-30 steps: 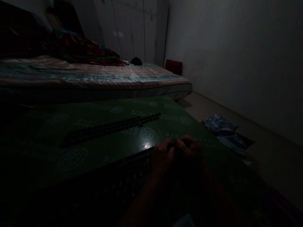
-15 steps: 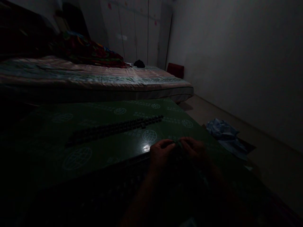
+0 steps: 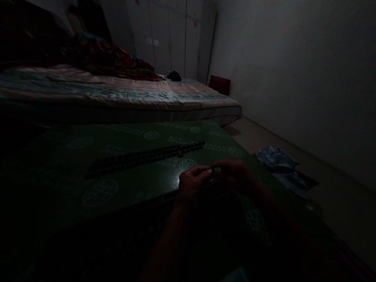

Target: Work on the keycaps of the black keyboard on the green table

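Note:
The room is very dark. My left hand and my right hand meet fingertip to fingertip over a green board printed with pale globe marks. Both pinch a small piece between them that I cannot make out. A long row of small dark pieces lies on the board just beyond my hands. More dark pieces seem to lie in shadow under my forearms, too dim to tell.
A low bed with a striped sheet and a bundle of colourful cloth runs behind the board. Crumpled light-blue cloth lies on the floor to the right. A red box stands by the wall.
My hands have lifted a little and moved slightly left, still joined at the fingertips. The view has shifted slightly.

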`<state>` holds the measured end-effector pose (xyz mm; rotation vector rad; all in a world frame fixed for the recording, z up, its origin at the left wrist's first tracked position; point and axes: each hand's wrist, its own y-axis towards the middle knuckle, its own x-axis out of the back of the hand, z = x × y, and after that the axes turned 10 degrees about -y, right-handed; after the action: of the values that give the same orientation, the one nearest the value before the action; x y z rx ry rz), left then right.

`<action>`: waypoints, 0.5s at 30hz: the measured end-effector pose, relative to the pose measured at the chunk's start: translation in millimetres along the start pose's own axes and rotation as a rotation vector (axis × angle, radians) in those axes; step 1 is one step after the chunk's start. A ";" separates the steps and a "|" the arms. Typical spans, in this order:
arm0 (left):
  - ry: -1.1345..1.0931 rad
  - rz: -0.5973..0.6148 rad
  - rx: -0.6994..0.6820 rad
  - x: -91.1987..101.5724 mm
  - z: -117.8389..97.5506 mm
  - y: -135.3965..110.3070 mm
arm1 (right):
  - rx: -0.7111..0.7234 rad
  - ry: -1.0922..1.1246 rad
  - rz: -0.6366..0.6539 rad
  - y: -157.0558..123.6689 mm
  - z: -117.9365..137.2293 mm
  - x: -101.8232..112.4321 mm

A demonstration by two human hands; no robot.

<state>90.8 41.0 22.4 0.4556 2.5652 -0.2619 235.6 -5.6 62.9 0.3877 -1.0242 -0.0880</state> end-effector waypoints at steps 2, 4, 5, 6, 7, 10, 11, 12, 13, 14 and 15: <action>-0.012 -0.004 -0.006 2.7 -0.6 1.2 | 0.020 -0.037 0.036 7.0 2.2 1.4; -0.037 -0.023 -0.014 4.3 -1.2 1.8 | 0.039 -0.056 0.064 13.2 3.9 2.0; -0.044 -0.035 -0.018 4.7 -1.6 2.1 | 0.048 -0.055 0.075 16.0 4.2 2.2; -0.042 -0.048 -0.021 4.8 -2.0 2.3 | 0.056 -0.046 0.085 18.6 4.0 2.3; -0.029 -0.065 -0.027 4.9 -2.6 2.6 | 0.061 -0.033 0.095 21.0 3.2 2.5; 0.036 -0.134 -0.063 5.1 -4.0 4.1 | 0.059 0.032 0.101 27.6 -4.3 3.3; 0.056 -0.159 -0.080 5.5 -4.1 4.7 | 0.051 0.051 0.088 29.7 -8.8 3.1; 0.079 -0.182 -0.098 6.2 -3.8 5.4 | 0.038 0.062 0.069 31.8 -14.5 2.4; 0.104 -0.203 -0.118 7.2 -3.1 6.3 | 0.016 0.064 0.051 34.0 -21.2 1.1; 0.136 -0.228 -0.139 8.6 -1.7 7.4 | -0.016 0.057 0.037 36.2 -29.0 -1.1; 0.173 -0.254 -0.158 10.2 0.1 8.6 | -0.057 0.045 0.031 38.4 -37.6 -4.2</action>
<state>85.8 51.7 16.2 0.0960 2.7871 -0.1104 261.1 41.4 55.9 0.3207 -0.9806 -0.0805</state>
